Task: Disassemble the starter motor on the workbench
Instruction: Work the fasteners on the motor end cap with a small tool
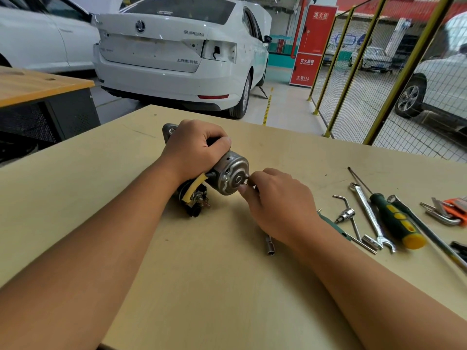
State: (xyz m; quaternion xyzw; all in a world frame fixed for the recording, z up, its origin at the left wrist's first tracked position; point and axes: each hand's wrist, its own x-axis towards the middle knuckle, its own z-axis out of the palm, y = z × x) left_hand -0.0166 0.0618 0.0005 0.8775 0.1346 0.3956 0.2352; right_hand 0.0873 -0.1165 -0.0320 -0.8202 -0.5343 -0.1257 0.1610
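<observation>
Two hands on starter motor (227,173), spanner (371,218), screwdriver (396,221) right

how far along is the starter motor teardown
Early. The starter motor looks whole, end cap still on. In hand: the left hand steadies the body while the right hand pinches a fastener at the cap's edge. Left: cap, housing and solenoid removal.
</observation>
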